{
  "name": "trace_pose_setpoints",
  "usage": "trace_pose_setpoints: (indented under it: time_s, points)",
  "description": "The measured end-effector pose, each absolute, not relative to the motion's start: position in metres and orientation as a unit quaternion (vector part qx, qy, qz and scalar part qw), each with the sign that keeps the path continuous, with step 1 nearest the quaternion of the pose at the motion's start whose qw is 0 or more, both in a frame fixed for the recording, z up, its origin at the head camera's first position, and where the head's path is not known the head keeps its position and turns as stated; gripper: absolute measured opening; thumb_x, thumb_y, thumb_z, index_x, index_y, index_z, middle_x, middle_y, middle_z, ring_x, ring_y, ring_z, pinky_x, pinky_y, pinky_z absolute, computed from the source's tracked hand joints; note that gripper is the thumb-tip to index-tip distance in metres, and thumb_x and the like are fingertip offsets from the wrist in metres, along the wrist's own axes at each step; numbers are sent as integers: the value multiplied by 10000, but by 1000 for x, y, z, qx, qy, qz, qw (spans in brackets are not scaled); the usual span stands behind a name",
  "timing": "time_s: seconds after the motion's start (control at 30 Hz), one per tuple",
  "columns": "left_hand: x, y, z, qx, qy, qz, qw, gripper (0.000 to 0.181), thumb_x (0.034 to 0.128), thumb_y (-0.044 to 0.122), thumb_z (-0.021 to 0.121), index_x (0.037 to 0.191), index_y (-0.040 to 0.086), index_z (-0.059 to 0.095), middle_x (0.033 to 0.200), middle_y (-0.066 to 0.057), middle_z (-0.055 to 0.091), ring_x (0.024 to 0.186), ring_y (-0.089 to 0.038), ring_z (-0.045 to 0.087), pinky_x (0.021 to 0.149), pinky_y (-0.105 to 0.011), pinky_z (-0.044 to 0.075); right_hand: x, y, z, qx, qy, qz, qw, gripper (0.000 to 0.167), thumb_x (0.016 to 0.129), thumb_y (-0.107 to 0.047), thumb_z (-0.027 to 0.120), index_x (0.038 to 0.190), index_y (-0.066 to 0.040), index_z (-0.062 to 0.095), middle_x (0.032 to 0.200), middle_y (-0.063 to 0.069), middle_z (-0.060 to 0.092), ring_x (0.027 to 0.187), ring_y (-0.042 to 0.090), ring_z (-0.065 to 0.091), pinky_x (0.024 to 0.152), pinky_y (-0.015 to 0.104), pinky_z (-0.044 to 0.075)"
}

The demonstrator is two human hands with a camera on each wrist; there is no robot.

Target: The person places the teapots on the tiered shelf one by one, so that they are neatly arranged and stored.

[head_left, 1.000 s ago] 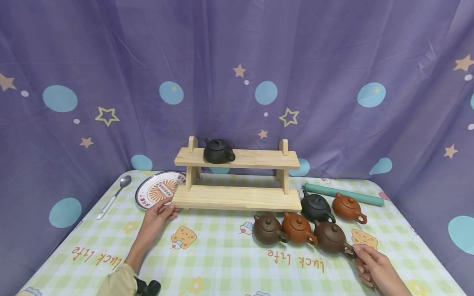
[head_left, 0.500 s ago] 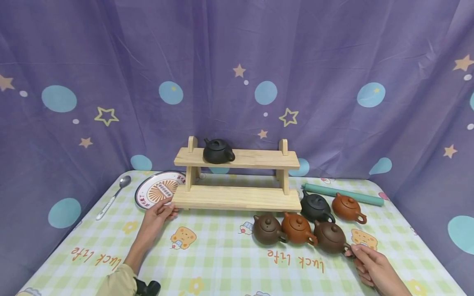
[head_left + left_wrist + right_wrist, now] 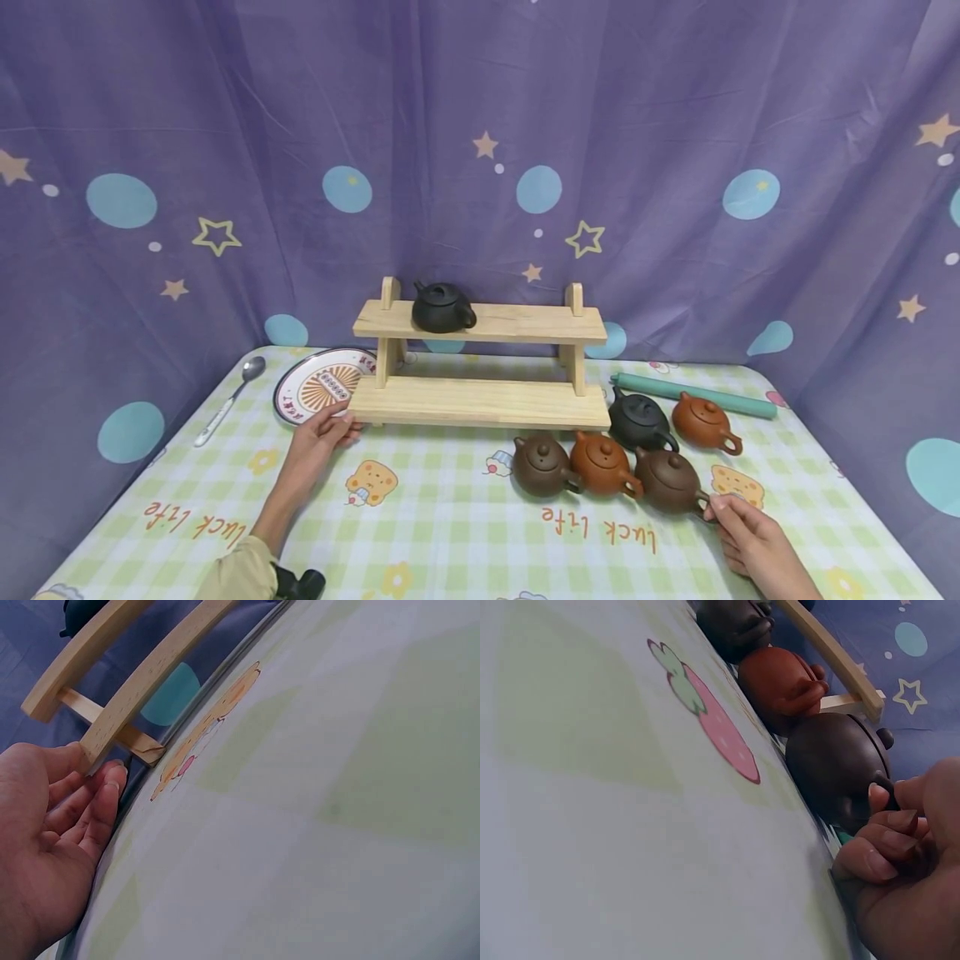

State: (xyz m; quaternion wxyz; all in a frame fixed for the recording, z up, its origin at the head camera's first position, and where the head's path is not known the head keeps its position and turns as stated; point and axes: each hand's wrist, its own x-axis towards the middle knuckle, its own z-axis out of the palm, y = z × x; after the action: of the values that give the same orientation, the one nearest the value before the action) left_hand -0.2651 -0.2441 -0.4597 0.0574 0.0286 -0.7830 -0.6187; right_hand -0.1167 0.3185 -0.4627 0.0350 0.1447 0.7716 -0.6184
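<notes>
At the shelf's left end, my left hand [image 3: 318, 442] pinches the lower board of the two-tier wooden shelf [image 3: 480, 402], thumb above and fingers curled beneath in the left wrist view. A black teapot [image 3: 441, 308] stands on the upper tier. My right hand [image 3: 761, 537] pinches the handle of the nearest dark brown teapot [image 3: 669, 483], which sits upright on the table. In the right wrist view this brown teapot [image 3: 832, 765] is beside the fingers, which partly hide its handle. To its left are an orange-brown teapot [image 3: 602, 465] and another dark brown teapot [image 3: 542, 467].
Behind the held teapot stand a second black teapot [image 3: 641, 421] and another orange-brown one [image 3: 705, 421]. A green roll [image 3: 693, 394] lies at the back right. A plate [image 3: 307, 387] and a spoon [image 3: 232, 400] are on the left, on a checked tablecloth [image 3: 435, 542].
My right fingers have shifted slightly left on the brown teapot's handle, closer to its body. The teapots, shelf and left hand look unmoved.
</notes>
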Motion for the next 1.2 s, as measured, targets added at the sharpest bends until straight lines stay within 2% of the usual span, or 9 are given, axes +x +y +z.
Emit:
trace_pose_setpoints:
  time_s: [0.4,0.67,0.97,1.2]
  points:
    - [-265,-244,-461,33,-777,-626,54,450,1091,131,547,1495,-49,465,1180,-225,693,872,-84,697,821,-199,593,-115,319,-466,155,768,-621,11,411,1144,-332,394,1053,39,545,664,11,353,508,110,319,420,274,298]
    - [-265,-244,-460,30,-781,-622,54,448,1092,139,547,1494,-42,471,1174,-219,697,866,-85,694,810,-197,592,-115,319,-465,165,762,-626,17,400,1139,-350,403,1045,13,545,665,4,350,515,113,326,433,262,317]
    - [-265,-244,-460,29,-785,-616,58,440,1094,143,543,1491,-37,479,1155,-203,697,860,-79,690,810,-196,590,-117,319,-463,121,739,-662,-24,374,1143,-280,410,980,27,549,639,-6,334,501,103,274,433,372,148]
    - [-265,-244,-460,30,-786,-615,57,435,1093,131,541,1489,-39,480,1141,-193,701,856,-76,688,809,-193,589,-119,320,-455,91,723,-684,-28,374,1142,-280,414,986,31,549,649,-9,333,514,130,206,463,410,116]
